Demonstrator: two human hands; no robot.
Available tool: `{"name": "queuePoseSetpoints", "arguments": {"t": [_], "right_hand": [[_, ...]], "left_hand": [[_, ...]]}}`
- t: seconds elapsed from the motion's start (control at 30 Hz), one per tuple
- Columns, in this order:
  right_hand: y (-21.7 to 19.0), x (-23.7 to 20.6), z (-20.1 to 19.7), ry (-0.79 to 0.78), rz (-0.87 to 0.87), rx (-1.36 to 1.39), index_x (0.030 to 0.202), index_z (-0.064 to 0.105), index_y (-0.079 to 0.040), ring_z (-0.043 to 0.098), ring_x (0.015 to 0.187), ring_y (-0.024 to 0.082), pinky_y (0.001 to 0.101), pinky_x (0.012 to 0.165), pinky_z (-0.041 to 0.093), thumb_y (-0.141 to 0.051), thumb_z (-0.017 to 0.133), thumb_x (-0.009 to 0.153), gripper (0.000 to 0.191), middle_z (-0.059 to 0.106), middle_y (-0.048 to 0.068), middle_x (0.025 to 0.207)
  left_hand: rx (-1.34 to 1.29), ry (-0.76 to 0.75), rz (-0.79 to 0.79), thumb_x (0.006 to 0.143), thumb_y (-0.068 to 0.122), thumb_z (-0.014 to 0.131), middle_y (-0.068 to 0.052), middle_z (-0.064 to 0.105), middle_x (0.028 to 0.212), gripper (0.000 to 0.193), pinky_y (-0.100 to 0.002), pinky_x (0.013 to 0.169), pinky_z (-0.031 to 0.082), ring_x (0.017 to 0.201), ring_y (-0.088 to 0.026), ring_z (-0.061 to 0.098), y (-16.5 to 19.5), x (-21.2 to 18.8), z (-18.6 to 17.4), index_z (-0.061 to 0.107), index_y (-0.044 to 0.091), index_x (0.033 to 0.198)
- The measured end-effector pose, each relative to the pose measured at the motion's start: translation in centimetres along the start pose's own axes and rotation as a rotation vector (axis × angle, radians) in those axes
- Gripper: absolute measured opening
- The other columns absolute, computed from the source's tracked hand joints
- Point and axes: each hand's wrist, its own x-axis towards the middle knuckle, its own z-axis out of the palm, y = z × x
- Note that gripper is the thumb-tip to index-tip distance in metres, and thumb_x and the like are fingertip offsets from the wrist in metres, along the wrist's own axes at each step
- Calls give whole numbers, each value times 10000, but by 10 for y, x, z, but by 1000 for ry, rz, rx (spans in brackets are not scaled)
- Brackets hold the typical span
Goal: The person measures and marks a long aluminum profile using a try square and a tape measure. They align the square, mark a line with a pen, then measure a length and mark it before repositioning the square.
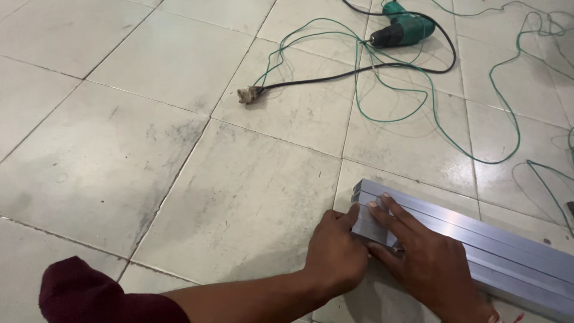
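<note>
A bundle of silvery aluminium profiles (478, 236) lies on the tiled floor, running from the lower middle toward the right edge. My left hand (336, 254) curls around the near end of the bundle, thumb against its end face. My right hand (421, 260) rests flat on top of the profiles just behind that end, fingers spread and pressing down. A dark red sleeve (101, 296) covers my left upper arm at the bottom left.
A green electric drill (403, 30) lies at the top, its black cord running to a plug (248, 94) on the floor. Thin green wire (418, 101) loops loosely across the upper right tiles. Pale floor tiles (149, 149) fill the left side.
</note>
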Motion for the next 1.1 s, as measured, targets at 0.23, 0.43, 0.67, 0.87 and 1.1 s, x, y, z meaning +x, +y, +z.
{"name": "queuePoseSetpoints", "arguments": {"t": [0.23,0.43,0.67,0.87,1.1], "right_hand": [[6,-4,0,88,-77,62,1359,654,-301,757,595,212,353,532,606,-476,841,740,670,626,-35,1452],[8,-2,-4,13,-44,28,1401,613,-348,735,586,242,356,547,604,-459,873,715,742,583,-89,1494],[12,0,-15,-89,28,115,1445,558,-376,769,704,171,314,659,632,-476,905,651,872,531,-113,1546],[15,2,-17,-109,54,95,1440,566,-374,775,741,166,314,677,629,-533,910,631,893,535,-119,1543],[23,3,-5,16,-32,133,1356,652,-312,764,624,185,318,555,616,-508,924,628,802,604,-63,1480]], "left_hand": [[-41,34,43,840,140,559,-196,531,1309,650,-412,1044,448,1220,-353,548,-6,6,5,495,63,1482],[-55,123,155,843,110,516,-235,613,1171,574,-413,1001,487,1129,-375,598,-20,17,3,596,54,1408],[-71,20,25,895,161,543,-120,778,991,390,-370,825,571,892,-256,745,-14,49,-35,725,128,1238],[194,-85,290,874,172,708,-92,779,1002,227,-357,811,587,878,-221,747,-3,54,-64,807,99,1065],[83,-54,317,865,163,717,-81,780,1008,218,-345,777,595,847,-217,756,-3,59,-57,763,80,1061]]}}
